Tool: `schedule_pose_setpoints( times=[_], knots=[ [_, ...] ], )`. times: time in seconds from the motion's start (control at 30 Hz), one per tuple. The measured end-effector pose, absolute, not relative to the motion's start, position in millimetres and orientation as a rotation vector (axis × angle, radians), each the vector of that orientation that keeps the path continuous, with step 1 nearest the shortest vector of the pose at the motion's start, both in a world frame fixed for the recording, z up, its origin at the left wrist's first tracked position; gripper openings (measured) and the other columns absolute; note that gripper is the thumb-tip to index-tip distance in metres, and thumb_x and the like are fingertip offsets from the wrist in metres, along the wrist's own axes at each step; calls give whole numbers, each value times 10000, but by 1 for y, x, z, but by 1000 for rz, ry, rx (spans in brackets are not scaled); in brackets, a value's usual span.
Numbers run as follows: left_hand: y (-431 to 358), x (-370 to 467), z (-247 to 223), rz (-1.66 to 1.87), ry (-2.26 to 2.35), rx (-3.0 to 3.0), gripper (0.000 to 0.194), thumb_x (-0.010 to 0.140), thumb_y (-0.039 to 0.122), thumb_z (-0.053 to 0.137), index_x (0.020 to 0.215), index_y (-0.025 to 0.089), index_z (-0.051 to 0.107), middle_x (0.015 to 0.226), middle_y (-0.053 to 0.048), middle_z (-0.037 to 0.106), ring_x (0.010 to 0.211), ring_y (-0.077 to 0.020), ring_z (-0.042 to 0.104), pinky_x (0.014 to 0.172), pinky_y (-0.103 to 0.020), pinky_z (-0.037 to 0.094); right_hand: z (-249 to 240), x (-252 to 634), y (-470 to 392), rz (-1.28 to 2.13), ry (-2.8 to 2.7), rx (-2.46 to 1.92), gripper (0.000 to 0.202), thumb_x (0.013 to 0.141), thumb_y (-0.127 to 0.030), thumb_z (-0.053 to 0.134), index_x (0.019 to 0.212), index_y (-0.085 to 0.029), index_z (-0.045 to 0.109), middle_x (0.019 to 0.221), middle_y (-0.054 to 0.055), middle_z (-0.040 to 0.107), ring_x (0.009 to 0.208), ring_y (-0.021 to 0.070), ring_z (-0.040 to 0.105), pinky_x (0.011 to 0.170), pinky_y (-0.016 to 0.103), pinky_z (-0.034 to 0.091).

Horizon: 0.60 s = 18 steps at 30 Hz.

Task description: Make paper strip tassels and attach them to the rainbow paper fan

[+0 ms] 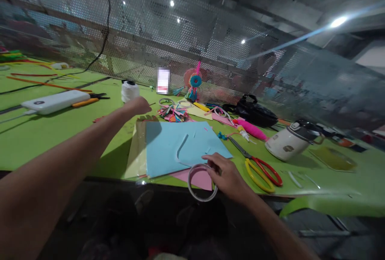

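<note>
My right hand (224,172) is closed on the rim of a thin white tape roll (203,200), tilted at the table's front edge. A narrow whitish strip (178,152) curls over the light blue paper (162,148) and runs toward the roll. My left hand (138,105) is stretched far forward, beside a white spool of thread (130,91). Its fingers face away and are mostly hidden. Pink paper (198,178) and pale yellow sheets (135,150) lie partly under the blue paper. Scissors (255,168) with red and yellow handles rest to its right.
Paper tassels (174,113) lie behind the blue paper, with a rosette ornament (195,81) beyond. To the right stand a white jug (285,142) and black bag (255,111). A white power bank (55,101) and orange-handled pliers (86,102) are at left. Mesh (135,39) borders the table.
</note>
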<state>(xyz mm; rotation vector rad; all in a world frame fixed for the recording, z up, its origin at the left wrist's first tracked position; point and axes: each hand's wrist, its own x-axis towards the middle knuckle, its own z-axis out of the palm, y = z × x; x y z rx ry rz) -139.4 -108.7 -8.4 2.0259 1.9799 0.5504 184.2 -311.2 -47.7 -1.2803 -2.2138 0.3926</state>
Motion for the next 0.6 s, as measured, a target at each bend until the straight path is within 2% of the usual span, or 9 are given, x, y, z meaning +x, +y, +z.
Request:
schedule_pose_setpoints(
  times=[0.1,0.2,0.27,0.33,0.37,0.5,0.6],
  knots=[
    [-133,-138,-2,700,2030,2120,299,671,228,528,875,83,693,961,-198,651,967,-365,567,817,-451,424,-34,187,-303,402,-2151,-1265,282,789,-100,529,1049,-169,613,770,18,539,679,126,504,637,257,421],
    [-172,-118,1,825,1800,2297,392,683,186,507,1047,149,650,1185,-114,585,1092,-267,520,946,-376,390,-17,185,-294,442,-2098,-1248,242,786,-133,537,1007,-165,633,769,22,546,682,125,510,634,256,427],
    [-200,-100,-1,797,1499,2378,361,696,164,486,1010,222,655,1147,-17,617,989,-162,580,859,-263,453,-8,180,-288,486,-2077,-1227,219,779,-161,551,977,-161,644,754,19,543,678,124,510,625,254,426],
    [-221,-85,-8,717,879,2263,353,731,177,482,1055,183,622,1082,-43,646,961,-154,595,816,-263,477,-1,176,-284,557,-2065,-1222,211,773,-190,562,960,-158,652,733,12,532,656,119,501,599,248,417],
    [-228,-80,-13,650,719,2182,342,753,206,489,1073,177,608,1056,-49,658,950,-154,602,819,-274,478,1,174,-283,594,-2056,-1234,210,769,-205,567,954,-156,655,718,8,525,639,115,493,581,244,410],
    [-230,-79,-42,716,825,2087,316,789,270,509,1078,152,562,994,-80,653,893,-166,607,772,-303,494,3,180,-287,737,-2002,-1373,207,752,-258,588,906,-143,664,692,8,549,584,104,466,524,228,381],
    [-220,-85,-64,811,953,2347,345,782,290,542,1099,152,540,1089,-115,577,980,-202,562,822,-350,481,-2,190,-298,879,-1948,-1473,198,725,-291,617,824,-130,674,672,13,576,541,93,443,496,224,354]
  ],
)
